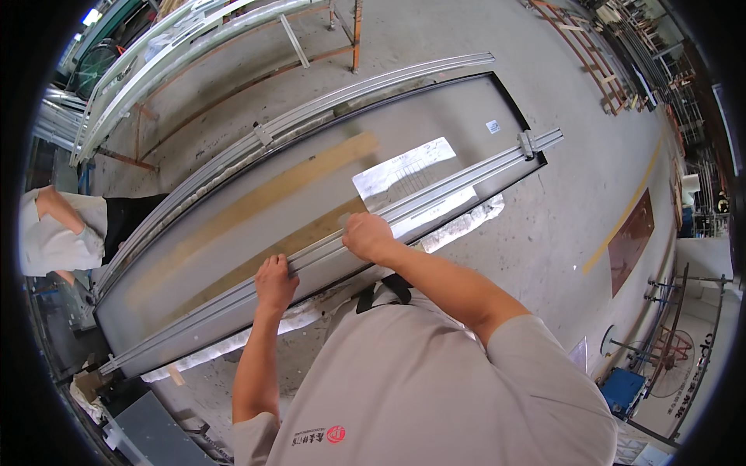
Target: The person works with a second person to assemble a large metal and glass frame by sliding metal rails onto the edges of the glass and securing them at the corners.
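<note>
A long framed panel [311, 167] with a dark edge lies in front of me, its surface greyish and semi-glossy. Along its near side runs a grooved silver metal rail [443, 193]. My left hand [276, 287] is closed over this rail, left of the middle, fingertips toward the panel. Farther right, my right hand [367, 238] is closed at the rail's far edge. A small pale piece shows by its fingers, too hidden to name. A metal clamp [528, 145] sits on the rail's right end. White sheets with line drawings [404, 172] lie on the panel.
A second metal rail [365, 93] runs along the panel's far side. Beyond it stands an orange-legged rack [356, 39] loaded with long profiles. Another person [74, 225] stands at the panel's left end. A blue box [624, 391] and a wheel are at the lower right.
</note>
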`<act>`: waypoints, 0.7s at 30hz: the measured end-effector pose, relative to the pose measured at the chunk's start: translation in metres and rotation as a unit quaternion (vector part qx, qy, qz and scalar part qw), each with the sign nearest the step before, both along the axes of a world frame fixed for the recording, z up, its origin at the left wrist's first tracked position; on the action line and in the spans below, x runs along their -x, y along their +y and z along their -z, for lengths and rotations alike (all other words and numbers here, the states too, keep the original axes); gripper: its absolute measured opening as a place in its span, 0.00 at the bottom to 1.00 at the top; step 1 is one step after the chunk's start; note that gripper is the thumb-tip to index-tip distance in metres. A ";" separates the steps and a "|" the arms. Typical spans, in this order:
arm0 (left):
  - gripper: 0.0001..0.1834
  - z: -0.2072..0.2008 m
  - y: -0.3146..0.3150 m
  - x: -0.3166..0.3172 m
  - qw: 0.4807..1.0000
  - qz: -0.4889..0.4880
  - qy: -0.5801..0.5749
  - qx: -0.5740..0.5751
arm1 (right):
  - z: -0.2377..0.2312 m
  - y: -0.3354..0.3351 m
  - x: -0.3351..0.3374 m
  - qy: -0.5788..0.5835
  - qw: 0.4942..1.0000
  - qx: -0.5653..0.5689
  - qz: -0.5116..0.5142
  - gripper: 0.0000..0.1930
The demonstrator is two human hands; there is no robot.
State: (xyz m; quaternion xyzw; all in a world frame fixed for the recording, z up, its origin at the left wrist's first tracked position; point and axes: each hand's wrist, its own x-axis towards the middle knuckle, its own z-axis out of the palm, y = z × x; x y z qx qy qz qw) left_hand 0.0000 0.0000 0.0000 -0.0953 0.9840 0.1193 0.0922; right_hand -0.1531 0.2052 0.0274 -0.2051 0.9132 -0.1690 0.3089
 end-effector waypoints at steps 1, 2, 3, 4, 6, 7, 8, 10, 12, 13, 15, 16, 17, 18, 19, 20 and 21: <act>0.23 -0.004 0.001 0.005 1.000 0.000 0.005 -0.001 | 0.001 0.001 0.005 0.023 1.000 0.010 -0.004 0.13; 0.22 -0.007 0.001 0.009 1.000 0.001 0.011 -0.001 | 0.003 0.000 0.007 0.046 0.999 0.019 -0.008 0.12; 0.22 -0.005 0.002 0.002 1.000 0.004 0.003 -0.005 | 0.009 -0.001 -0.002 0.048 0.999 0.014 0.002 0.12; 0.22 -0.004 0.002 -0.004 1.000 0.008 -0.004 -0.009 | 0.014 -0.002 -0.013 0.050 0.999 0.008 0.013 0.12; 0.22 -0.004 0.001 -0.012 1.000 0.006 -0.010 -0.010 | 0.013 -0.005 -0.022 0.044 0.999 0.000 0.003 0.12; 0.22 -0.005 -0.001 -0.013 1.000 0.001 -0.009 -0.007 | 0.006 -0.007 -0.019 0.036 0.999 -0.004 -0.017 0.12; 0.22 -0.006 -0.002 -0.013 1.000 -0.004 -0.009 -0.004 | 0.001 -0.008 -0.017 0.026 0.999 -0.008 -0.037 0.12; 0.22 -0.002 -0.002 -0.009 1.000 0.007 -0.005 -0.005 | 0.010 -0.008 -0.013 0.050 0.999 -0.016 -0.014 0.11; 0.22 -0.001 -0.001 -0.007 1.000 0.016 -0.003 -0.006 | 0.011 -0.007 -0.013 0.058 0.998 -0.019 -0.013 0.11; 0.22 -0.002 -0.001 -0.007 1.000 0.019 -0.003 -0.007 | 0.006 -0.007 -0.014 0.054 0.998 -0.018 -0.023 0.11; 0.21 -0.003 -0.001 -0.008 1.000 0.021 -0.002 -0.010 | 0.000 -0.006 -0.015 0.054 0.998 -0.016 -0.037 0.11; 0.21 -0.003 -0.001 -0.009 1.000 0.018 -0.001 -0.011 | -0.002 -0.006 -0.016 0.057 0.997 -0.015 -0.041 0.11; 0.20 -0.003 -0.001 -0.010 1.000 0.015 0.000 -0.012 | -0.004 -0.006 -0.016 0.060 0.997 -0.014 -0.046 0.11; 0.20 -0.002 -0.002 -0.008 1.000 0.018 0.012 -0.014 | 0.009 -0.005 -0.013 0.082 0.995 -0.016 -0.061 0.11; 0.19 0.000 -0.001 -0.008 0.999 0.023 0.022 -0.017 | 0.035 -0.002 -0.009 0.103 0.992 -0.019 -0.075 0.11; 0.19 0.004 -0.003 -0.010 0.999 0.024 0.028 -0.019 | 0.052 -0.002 -0.011 0.119 0.988 -0.021 -0.091 0.12; 0.20 0.006 -0.007 -0.013 0.999 0.024 0.028 -0.022 | 0.048 -0.004 -0.016 0.116 0.991 0.005 -0.062 0.13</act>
